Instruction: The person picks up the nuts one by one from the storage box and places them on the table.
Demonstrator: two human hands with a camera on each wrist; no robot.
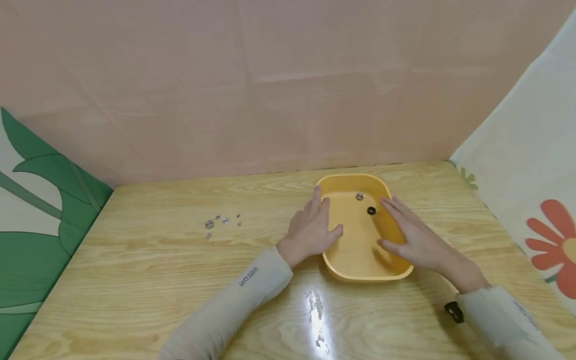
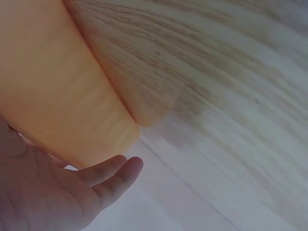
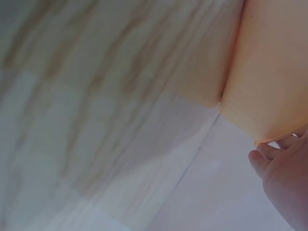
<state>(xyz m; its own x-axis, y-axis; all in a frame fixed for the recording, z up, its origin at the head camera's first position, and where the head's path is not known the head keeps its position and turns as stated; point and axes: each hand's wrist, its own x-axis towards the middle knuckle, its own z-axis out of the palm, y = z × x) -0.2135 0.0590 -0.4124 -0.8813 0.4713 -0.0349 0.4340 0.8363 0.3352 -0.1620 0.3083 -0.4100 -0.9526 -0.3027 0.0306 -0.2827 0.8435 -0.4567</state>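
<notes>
A yellow plastic tray [image 1: 351, 245] stands on the wooden table, with a silver nut [image 1: 359, 196] and a black nut [image 1: 371, 210] lying inside it. Across its left rim lies my left hand [image 1: 310, 232], fingers fairly straight and thumb reaching over the inside. My right hand [image 1: 414, 237] rests at the right rim, its fingers extended and its thumb over the tray. In the left wrist view, straight fingers [image 2: 113, 180] show beside the tray's outer wall [image 2: 57, 82]. The right wrist view has fingertips [image 3: 260, 161] at the tray's rim, partly cut off.
Left of the tray, several small metal nuts [image 1: 209, 224] lie loosely grouped on the table [image 1: 135, 280]. A pinkish cloth [image 1: 252, 100] hangs behind the table's back edge. Printed sheets with leaves [image 1: 27, 270] and a red flower [image 1: 553, 245] flank it.
</notes>
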